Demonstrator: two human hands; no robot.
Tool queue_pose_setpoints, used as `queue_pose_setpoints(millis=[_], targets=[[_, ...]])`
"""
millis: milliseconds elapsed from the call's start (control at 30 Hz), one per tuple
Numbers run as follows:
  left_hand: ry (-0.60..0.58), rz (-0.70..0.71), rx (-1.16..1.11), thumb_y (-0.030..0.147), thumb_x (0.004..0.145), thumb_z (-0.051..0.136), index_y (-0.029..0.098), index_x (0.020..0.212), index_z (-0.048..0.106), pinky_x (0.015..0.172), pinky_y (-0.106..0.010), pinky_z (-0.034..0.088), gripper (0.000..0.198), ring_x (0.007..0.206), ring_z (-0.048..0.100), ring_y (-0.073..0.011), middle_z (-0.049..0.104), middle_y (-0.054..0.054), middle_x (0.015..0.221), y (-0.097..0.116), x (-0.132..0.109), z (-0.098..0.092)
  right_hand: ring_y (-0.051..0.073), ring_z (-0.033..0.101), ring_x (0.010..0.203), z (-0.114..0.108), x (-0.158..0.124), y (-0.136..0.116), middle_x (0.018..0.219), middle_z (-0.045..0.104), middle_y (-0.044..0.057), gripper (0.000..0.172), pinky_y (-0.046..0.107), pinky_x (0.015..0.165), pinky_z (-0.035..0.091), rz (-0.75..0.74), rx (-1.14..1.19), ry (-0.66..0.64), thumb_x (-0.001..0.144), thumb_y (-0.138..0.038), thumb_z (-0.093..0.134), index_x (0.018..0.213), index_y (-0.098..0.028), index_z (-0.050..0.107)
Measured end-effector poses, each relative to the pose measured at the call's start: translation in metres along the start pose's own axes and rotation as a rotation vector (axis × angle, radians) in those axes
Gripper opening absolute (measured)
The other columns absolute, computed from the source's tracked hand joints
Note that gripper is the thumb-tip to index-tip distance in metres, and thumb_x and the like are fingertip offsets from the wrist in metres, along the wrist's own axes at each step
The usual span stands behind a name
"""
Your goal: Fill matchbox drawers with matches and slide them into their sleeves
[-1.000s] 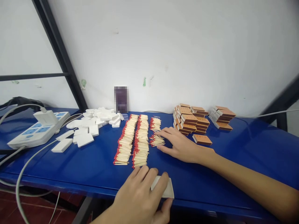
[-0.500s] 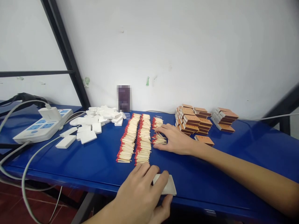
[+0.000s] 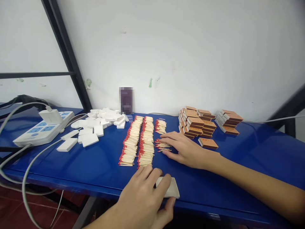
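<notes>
My left hand (image 3: 147,195) is closed on a small white matchbox tray (image 3: 172,188) at the table's front edge, its fingers covering the tray's left part. Over a small heap of matches (image 3: 162,145), my right hand (image 3: 182,148) is open, fingers and thumb apart at the stick ends. The fingers touch or nearly touch the heap. Behind it lies another short row of matches (image 3: 160,126). Left of these run two long rows of red-headed matches, a middle row (image 3: 146,140) and an outer row (image 3: 131,140).
White trays (image 3: 95,124) are heaped at the left back, beside a power strip (image 3: 45,127) with cables. Orange matchboxes (image 3: 195,122) stand stacked at the right back, with a smaller stack (image 3: 230,121) farther right and a single box (image 3: 208,143) in front.
My right hand has moved slightly right and toward me, its fingers straightening from around the matches. The small heap looks more loosely spread. My left hand and the tray have barely shifted.
</notes>
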State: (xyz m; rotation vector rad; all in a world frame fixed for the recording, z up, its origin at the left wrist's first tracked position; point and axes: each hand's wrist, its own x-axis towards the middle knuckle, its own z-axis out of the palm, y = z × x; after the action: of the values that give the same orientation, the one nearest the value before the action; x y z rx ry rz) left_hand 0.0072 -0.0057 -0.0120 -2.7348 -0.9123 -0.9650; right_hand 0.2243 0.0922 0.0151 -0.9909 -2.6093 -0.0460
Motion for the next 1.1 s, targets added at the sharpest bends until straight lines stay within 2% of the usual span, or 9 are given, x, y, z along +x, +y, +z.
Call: queue_pose_setpoints(millis=[133, 267, 367, 467, 600, 867, 1100], targets=[[-0.01, 0.008, 0.03, 0.022, 0.085, 0.056, 0.011, 0.114, 0.062, 0.068, -0.047, 0.058, 0.032, 0.081, 0.059, -0.0286, 0.064, -0.012, 0.089, 0.0, 0.0, 0.0, 0.028, 0.056, 0.125, 0.002, -0.017, -0.009, 0.136, 0.06, 0.015, 0.045, 0.048, 0.104, 0.048, 0.044, -0.001, 0.006, 0.098, -0.037, 0.048, 0.137, -0.014, 0.054], [-0.01, 0.012, 0.046, 0.022, 0.086, 0.054, 0.01, 0.115, 0.061, 0.07, -0.047, 0.058, 0.032, 0.083, 0.059, -0.0289, 0.064, -0.013, 0.091, 0.0, -0.001, 0.001, 0.028, 0.056, 0.125, 0.004, -0.023, -0.011, 0.135, 0.061, 0.015, 0.042, 0.047, 0.102, 0.05, 0.022, -0.008, 0.059, 0.098, -0.031, 0.048, 0.137, -0.015, 0.054], [0.01, 0.028, 0.065, 0.022, 0.087, 0.054, 0.009, 0.116, 0.061, 0.07, -0.047, 0.058, 0.032, 0.083, 0.06, -0.029, 0.065, -0.013, 0.093, 0.001, -0.001, 0.001, 0.025, 0.061, 0.114, 0.006, -0.02, -0.011, 0.125, 0.065, 0.013, 0.03, 0.043, 0.095, 0.053, -0.042, 0.012, 0.155, 0.098, -0.023, 0.047, 0.123, -0.018, 0.062], [0.01, 0.039, 0.074, 0.022, 0.088, 0.053, 0.009, 0.117, 0.061, 0.07, -0.047, 0.058, 0.032, 0.082, 0.06, -0.0286, 0.066, -0.013, 0.092, 0.001, -0.001, 0.0, 0.022, 0.061, 0.095, 0.005, -0.014, -0.012, 0.105, 0.067, 0.011, 0.022, 0.038, 0.082, 0.053, -0.041, 0.036, 0.199, 0.096, -0.019, 0.048, 0.104, -0.019, 0.069], [-0.027, 0.043, 0.059, 0.021, 0.09, 0.052, 0.009, 0.117, 0.061, 0.069, -0.046, 0.058, 0.031, 0.081, 0.061, -0.0283, 0.065, -0.012, 0.088, 0.0, 0.001, -0.003, 0.021, 0.056, 0.085, 0.007, -0.005, -0.011, 0.089, 0.062, 0.009, 0.021, 0.035, 0.074, 0.049, 0.02, 0.037, 0.18, 0.095, -0.019, 0.052, 0.084, -0.018, 0.069], [0.003, 0.092, 0.134, 0.021, 0.09, 0.052, 0.008, 0.119, 0.061, 0.071, -0.046, 0.058, 0.033, 0.082, 0.062, -0.0283, 0.067, -0.014, 0.095, -0.001, 0.0, -0.002, 0.019, 0.055, 0.08, 0.016, 0.004, -0.003, 0.081, 0.063, 0.005, 0.021, 0.037, 0.08, 0.035, 0.062, -0.04, 0.152, 0.096, -0.023, 0.054, 0.081, -0.018, 0.067], [0.012, 0.101, 0.146, 0.022, 0.09, 0.052, 0.008, 0.118, 0.062, 0.068, -0.044, 0.058, 0.033, 0.08, 0.061, -0.028, 0.067, -0.014, 0.096, -0.001, 0.0, -0.002, 0.016, 0.056, 0.07, 0.013, -0.004, -0.003, 0.072, 0.062, 0.002, 0.018, 0.033, 0.075, 0.035, 0.092, 0.019, 0.133, 0.094, -0.02, 0.054, 0.08, -0.017, 0.065]])
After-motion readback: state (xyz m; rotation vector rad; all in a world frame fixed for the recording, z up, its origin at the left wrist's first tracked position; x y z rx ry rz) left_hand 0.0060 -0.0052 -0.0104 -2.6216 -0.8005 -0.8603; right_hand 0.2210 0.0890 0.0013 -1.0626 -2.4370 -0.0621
